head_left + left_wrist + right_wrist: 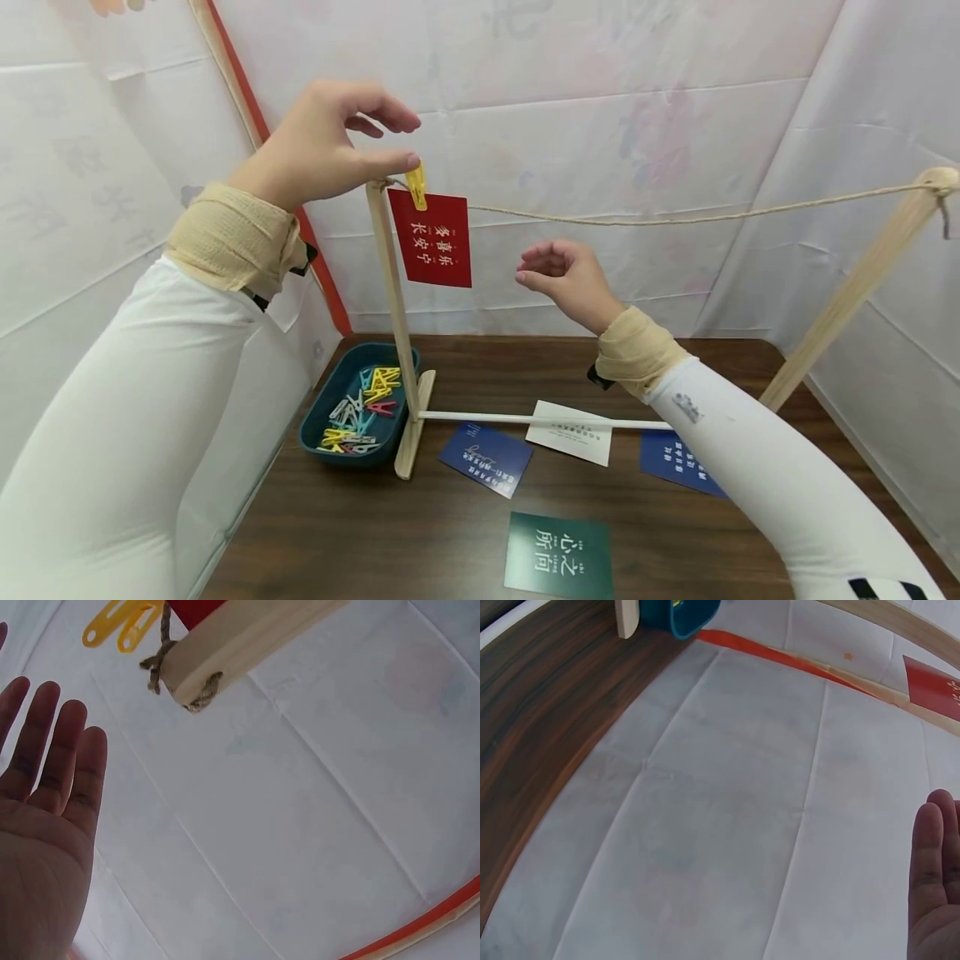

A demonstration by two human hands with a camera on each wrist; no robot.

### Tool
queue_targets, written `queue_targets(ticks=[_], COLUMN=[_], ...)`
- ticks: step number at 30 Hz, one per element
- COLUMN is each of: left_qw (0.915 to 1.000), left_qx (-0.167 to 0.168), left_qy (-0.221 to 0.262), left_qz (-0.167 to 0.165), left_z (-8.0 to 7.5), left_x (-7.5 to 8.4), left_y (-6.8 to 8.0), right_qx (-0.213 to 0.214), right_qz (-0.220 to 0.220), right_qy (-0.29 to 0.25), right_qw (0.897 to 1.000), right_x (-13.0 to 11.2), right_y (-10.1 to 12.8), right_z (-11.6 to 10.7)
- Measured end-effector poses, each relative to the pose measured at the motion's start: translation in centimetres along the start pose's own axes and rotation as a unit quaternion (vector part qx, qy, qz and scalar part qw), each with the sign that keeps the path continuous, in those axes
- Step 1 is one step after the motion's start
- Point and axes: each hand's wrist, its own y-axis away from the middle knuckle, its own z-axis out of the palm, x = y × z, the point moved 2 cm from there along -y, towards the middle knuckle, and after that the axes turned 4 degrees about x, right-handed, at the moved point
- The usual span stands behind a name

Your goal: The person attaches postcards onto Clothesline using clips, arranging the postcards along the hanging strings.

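A red card (437,258) with white writing hangs from a twine line (637,222) near the left wooden post (392,292). The yellow clothespin (417,188) grips the card's top edge at the twine. My left hand (322,146) is raised beside the clothespin, thumb tip close to its upper end and fingers spread apart. In the left wrist view, those fingers extend straight, and the clothespin (124,624) stands apart from them. To the right of the card, my right hand (570,282) hovers below the twine with bent, relaxed fingers, holding nothing.
A teal basket (311,425) of colourful clothespins sits left of the post's foot. Blue cards (486,460) (678,462), a white card (572,433) and a green card (558,554) lie on the brown table (360,533). The right post (847,292) slants upward; a white rod (480,417) runs low.
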Motion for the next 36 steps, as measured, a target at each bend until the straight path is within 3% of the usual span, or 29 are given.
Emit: queue_targets(ticks=[19, 36], left_qw=[0.9964, 0.9929], left_qx=[0.052, 0.058], left_qy=[0.039, 0.077], left_qz=[0.055, 0.070], left_z=[1.2, 2.8], left_x=[0.7, -0.7], left_y=[4.3, 7.4], right_qx=[-0.016, -0.014], right_qz=[-0.020, -0.028], right_qy=[0.047, 0.086], right_qw=[0.999, 0.996], right_x=[1.5, 3.7], right_y=[2.9, 5.6], right_z=[-2.5, -4.8])
